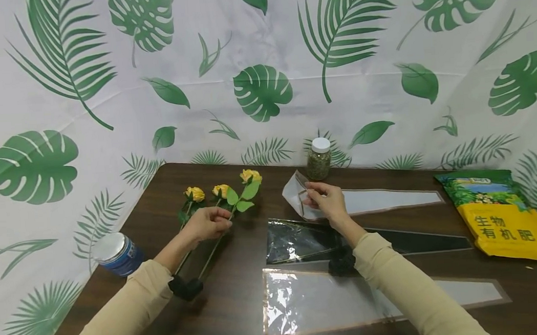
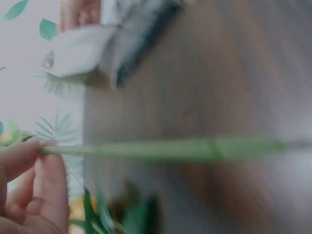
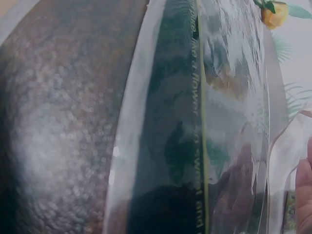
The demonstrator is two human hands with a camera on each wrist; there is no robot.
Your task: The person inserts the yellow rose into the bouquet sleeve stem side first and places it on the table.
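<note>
Three yellow roses [image 1: 221, 190] lie on the dark wooden table [image 1: 240, 302], heads pointing away from me. My left hand [image 1: 209, 223] pinches the green stem [image 2: 161, 148] of the rightmost rose [image 1: 250, 176] between thumb and fingers [image 2: 29, 185]. My right hand [image 1: 326, 201] pinches the wide open end of the farthest clear flower sleeve [image 1: 390, 199], lifting its edge off the table. The right wrist view shows a clear sleeve [image 3: 219, 122] up close, with a rose [image 3: 274, 14] beyond it and a fingertip [image 3: 304, 195] at the frame's edge.
Two more clear sleeves lie nearer me, one in the middle [image 1: 296, 240] and one in front [image 1: 313, 300]. A white-capped jar [image 1: 319, 159] stands at the back, a blue can [image 1: 116, 253] at the left edge, a yellow-green bag [image 1: 502, 217] at the right. A leaf-print cloth hangs behind.
</note>
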